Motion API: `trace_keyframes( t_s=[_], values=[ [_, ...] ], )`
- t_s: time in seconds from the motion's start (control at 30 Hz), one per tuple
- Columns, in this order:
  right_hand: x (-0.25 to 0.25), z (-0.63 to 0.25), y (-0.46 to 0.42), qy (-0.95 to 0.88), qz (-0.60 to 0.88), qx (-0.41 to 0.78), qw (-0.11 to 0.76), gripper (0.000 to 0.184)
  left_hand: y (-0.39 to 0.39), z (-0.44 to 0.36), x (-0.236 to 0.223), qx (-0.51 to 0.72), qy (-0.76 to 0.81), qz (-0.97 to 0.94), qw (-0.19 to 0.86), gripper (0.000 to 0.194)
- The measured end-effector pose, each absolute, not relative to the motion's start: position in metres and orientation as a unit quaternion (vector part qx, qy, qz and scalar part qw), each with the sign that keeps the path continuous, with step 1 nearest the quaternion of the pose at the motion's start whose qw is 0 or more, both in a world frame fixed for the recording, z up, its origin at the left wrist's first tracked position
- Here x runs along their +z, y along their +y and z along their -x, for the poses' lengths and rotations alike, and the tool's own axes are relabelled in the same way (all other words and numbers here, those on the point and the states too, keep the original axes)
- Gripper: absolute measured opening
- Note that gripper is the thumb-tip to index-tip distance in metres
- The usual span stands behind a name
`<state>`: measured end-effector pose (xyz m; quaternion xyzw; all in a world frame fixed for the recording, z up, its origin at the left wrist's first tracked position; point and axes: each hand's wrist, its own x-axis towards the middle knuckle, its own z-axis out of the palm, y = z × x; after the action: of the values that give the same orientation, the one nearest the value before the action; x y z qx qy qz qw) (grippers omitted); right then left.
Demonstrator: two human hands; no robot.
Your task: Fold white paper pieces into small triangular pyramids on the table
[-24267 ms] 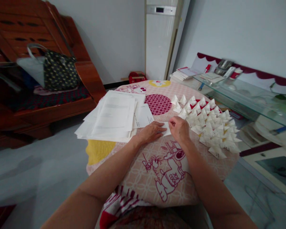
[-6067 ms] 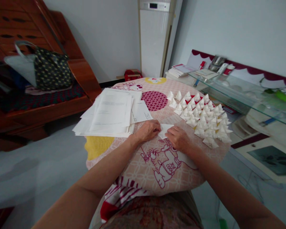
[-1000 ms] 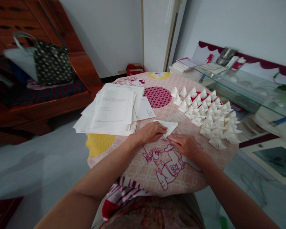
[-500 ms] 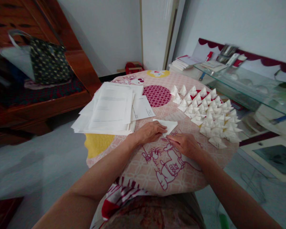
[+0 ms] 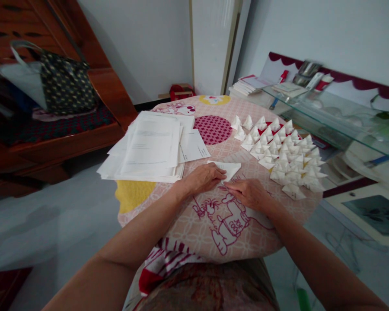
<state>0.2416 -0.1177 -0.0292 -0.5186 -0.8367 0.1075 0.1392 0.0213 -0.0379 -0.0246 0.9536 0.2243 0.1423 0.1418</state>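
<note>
1. Two hands meet at a folded paper: the left hand bends its fingers onto it; the right hand, half-curled, reaches its near corner, pinching or pressing, I cannot tell.
2. A crisp crease likely needs the left hand steady, the right pressing evenly.
3. Beyond the left hand: a paper stack; beyond the right, pointed paper pieces on the tabletop.

The left hand hides part of the folded paper.
</note>
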Motion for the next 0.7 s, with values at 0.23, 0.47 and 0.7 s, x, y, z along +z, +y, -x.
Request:
trace_keyframes(
  t_s=[0.23, 0.47, 0.7],
  values=[
    [-0.027, -0.241, -0.101, -0.744, 0.576, 0.228, 0.252, 0.027, -0.038, -0.02, -0.025, 0.151, 0.208, -0.955, 0.144, 0.029],
    [-0.016, -0.231, -0.071, -0.708, 0.662, 0.184, 0.162, 0.019, -0.035, -0.019, -0.028, 0.161, 0.199, -0.956, 0.141, 0.029],
    [-0.014, -0.241, -0.06, -0.666, 0.708, 0.188, 0.141, 0.015, -0.036, -0.02, -0.029, 0.161, 0.203, -0.955, 0.145, 0.027]
  ],
)
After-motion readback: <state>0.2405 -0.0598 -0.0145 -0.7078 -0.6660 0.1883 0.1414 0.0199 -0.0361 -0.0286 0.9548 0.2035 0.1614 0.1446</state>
